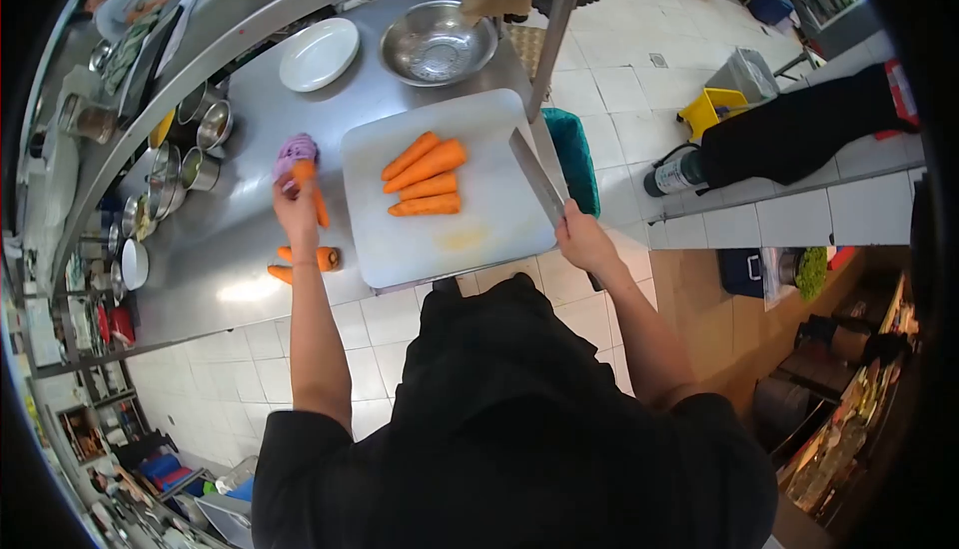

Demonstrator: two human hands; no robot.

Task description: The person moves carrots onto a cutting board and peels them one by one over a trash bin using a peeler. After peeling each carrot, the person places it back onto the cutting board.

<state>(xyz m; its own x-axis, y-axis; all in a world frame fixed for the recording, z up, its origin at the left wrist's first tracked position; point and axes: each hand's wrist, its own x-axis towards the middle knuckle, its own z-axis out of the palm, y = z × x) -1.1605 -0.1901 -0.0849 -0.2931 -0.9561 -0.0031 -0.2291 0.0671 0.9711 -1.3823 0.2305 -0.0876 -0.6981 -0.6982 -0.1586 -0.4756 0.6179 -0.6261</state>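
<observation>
On the white cutting board [400, 259] lie several peeled carrots [430, 161], side by side left of its middle. My right hand [584, 236] is closed around the handle of a large knife [537, 177], whose blade points up and away over the board's right edge. Left of the board, my left hand [295, 207] has its fingers around something at a purple bundle [297, 156]; an orange carrot piece [303, 173] shows at the fingertips. Another carrot [321, 211] lies beside that hand. Nearer the table's front edge are more carrots [327, 258].
A white plate [320, 54] and a steel bowl [438, 43] stand behind the board. Small metal containers [201, 168] line the left side. A shelf edge [240, 31] arches over the table's back. A green-lined bin [573, 161] stands at the right.
</observation>
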